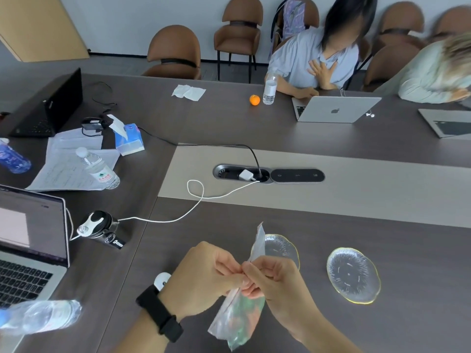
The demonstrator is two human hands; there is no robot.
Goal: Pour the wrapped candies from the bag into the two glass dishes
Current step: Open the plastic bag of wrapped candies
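**Candy bag and two glass dishes, dark wood-grain table**

I log: clear plastic bag (238, 318) of green and orange wrapped candies, held above the table; my left hand (204, 278) and right hand (272, 281) both pinch its upper edge; two round, ribbed, gilt-rimmed glass dishes, near dish (283, 247) partly behind the bag, far dish (353, 275) to its right; silver laptop (336, 109) bearing an apple logo; bottle label unreadable.
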